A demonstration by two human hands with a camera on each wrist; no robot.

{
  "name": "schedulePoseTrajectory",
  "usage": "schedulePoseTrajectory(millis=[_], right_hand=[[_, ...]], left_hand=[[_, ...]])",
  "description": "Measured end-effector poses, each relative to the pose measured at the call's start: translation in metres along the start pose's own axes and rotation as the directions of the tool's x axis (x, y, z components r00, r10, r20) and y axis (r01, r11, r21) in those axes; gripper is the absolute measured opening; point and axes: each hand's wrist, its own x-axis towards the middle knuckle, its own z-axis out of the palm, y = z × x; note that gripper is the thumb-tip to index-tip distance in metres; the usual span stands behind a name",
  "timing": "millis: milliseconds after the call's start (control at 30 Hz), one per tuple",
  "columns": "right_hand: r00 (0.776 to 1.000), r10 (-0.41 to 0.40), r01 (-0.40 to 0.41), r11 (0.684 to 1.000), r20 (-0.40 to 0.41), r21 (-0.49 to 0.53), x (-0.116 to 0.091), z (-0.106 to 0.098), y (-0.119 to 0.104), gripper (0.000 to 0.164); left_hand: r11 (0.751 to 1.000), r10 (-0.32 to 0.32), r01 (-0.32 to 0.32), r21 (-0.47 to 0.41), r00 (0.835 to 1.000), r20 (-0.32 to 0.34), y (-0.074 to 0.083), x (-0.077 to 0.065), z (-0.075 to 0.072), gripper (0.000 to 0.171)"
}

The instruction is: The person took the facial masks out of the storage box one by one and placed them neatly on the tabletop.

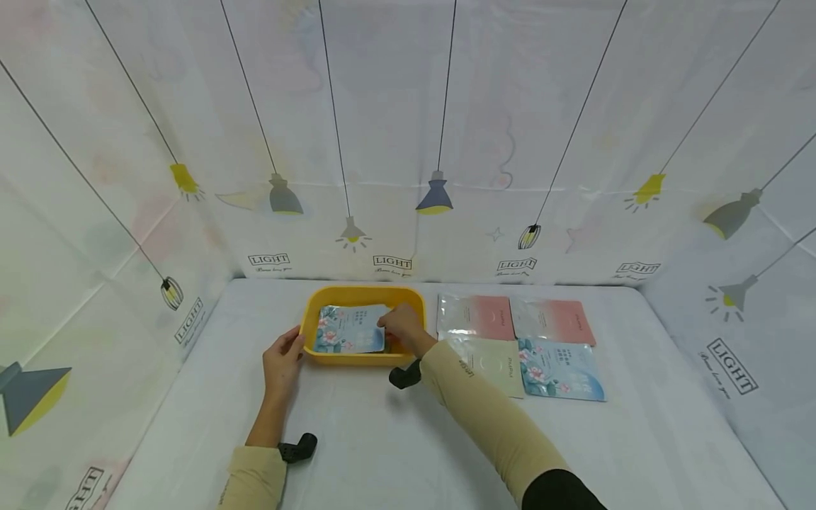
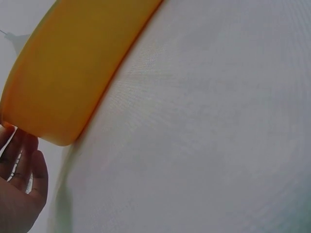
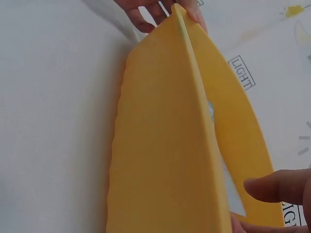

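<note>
At the left end of a yellow plastic tray (image 1: 366,360), my left hand (image 1: 283,361) grips the rim. In the right wrist view its thumb lies over the wall, with the fingers outside. Inside the tray lies a flat blue sheet-mask packet (image 1: 352,329) printed with pink flowers. My right hand (image 1: 405,327) reaches into the tray's right end, at that packet's right edge. In the right wrist view the thumb (image 3: 265,187) stands apart from the fingers, near the packet's corner; the fingers are partly hidden behind the tray wall.
Right of the tray lie two pink-and-white packets (image 1: 491,316) (image 1: 564,322), a cream packet (image 1: 503,365) under the right forearm, and another blue flowered packet (image 1: 561,372). They lie on a white table (image 1: 357,439), with a lamp-print curtain (image 1: 395,106) behind and at the sides.
</note>
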Motion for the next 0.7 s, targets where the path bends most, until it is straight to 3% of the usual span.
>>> schedulePoseTrajectory(millis=[367,700], right_hand=[[0.996,-0.068,0.064,0.996,0.06,0.062,-0.006,0.003,0.0,0.034],[0.996,-0.092,0.093,0.99,-0.017,0.109,-0.007,0.011,-0.003,0.025]], left_hand=[[1.0,-0.001,0.001,0.008,1.0,-0.002,0.004,-0.004,0.0,0.043],[1.0,0.009,-0.009,0.018,1.0,0.008,0.001,-0.002,0.001,0.043]])
